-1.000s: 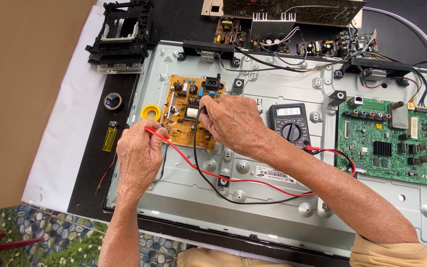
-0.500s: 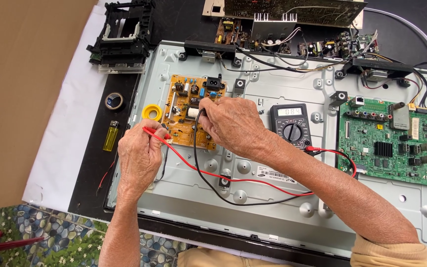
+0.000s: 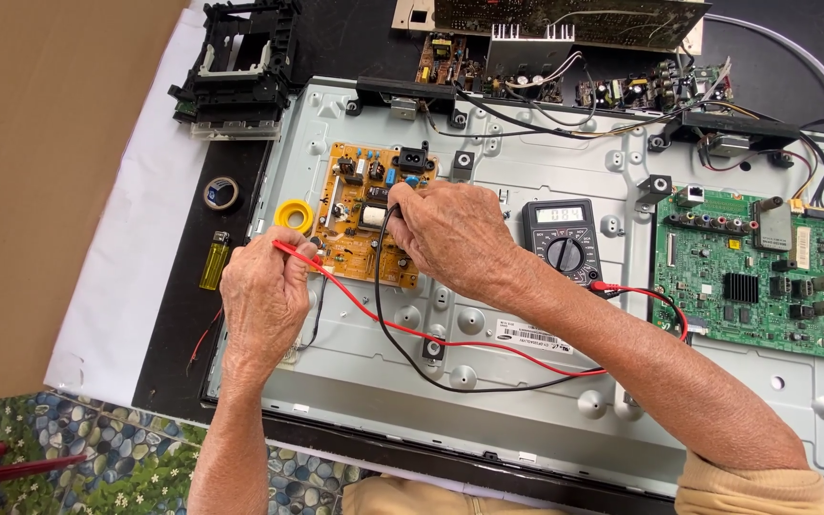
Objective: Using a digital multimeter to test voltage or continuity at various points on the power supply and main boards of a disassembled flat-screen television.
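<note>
Pinched in the left hand (image 3: pixel 261 298) grip, red probe (image 3: pixel 290 252); right hand (image 3: pixel 455 238) grip clasps black probe (image 3: pixel 393 212) on orange circuit board (image 3: pixel 360 250), beside multimeter (image 3: pixel 563 243).

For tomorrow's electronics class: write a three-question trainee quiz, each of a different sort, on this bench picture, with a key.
1. True or false: the left hand holds the black probe.
2. Which board do both probes touch? A) green board B) orange board C) neither
3. Fill in: the multimeter lies on the grey metal ____, between the two boards.

Key: 1 false, it holds the red probe; the right hand holds the black one. 2 B. 3 panel.
</note>
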